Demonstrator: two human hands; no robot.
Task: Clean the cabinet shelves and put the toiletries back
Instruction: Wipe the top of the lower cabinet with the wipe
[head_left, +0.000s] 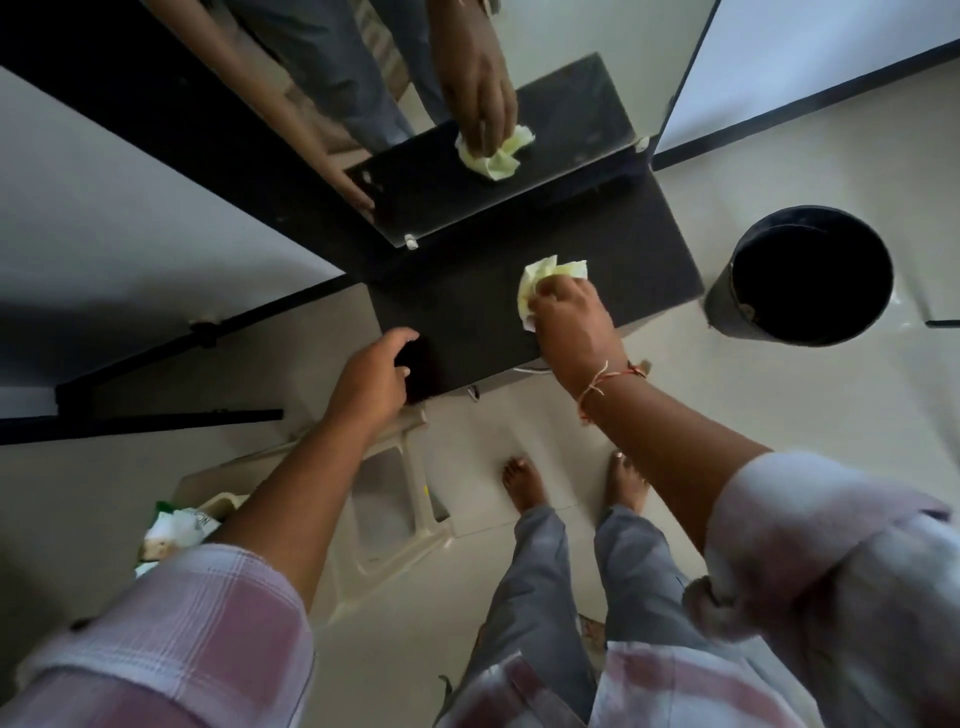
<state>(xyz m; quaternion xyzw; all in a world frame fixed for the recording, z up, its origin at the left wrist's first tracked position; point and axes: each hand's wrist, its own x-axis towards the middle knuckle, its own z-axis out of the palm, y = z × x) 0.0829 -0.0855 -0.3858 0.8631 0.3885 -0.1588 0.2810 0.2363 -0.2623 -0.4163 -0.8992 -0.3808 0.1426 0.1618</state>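
Note:
A dark shelf (467, 301) juts out below a wall mirror (571, 67). My right hand (571, 322) presses a crumpled pale yellow cloth (545, 275) onto the shelf top, near its middle. My left hand (371, 376) grips the shelf's near left corner, thumb over the edge. The mirror reflects the hand and the cloth. No toiletries stand on the shelf.
A black bucket (800, 275) stands on the tiled floor to the right of the shelf. A beige plastic stool (384, 499) sits below left, with a green and white packet (176, 530) beside it. My bare feet (524, 483) are under the shelf's front edge.

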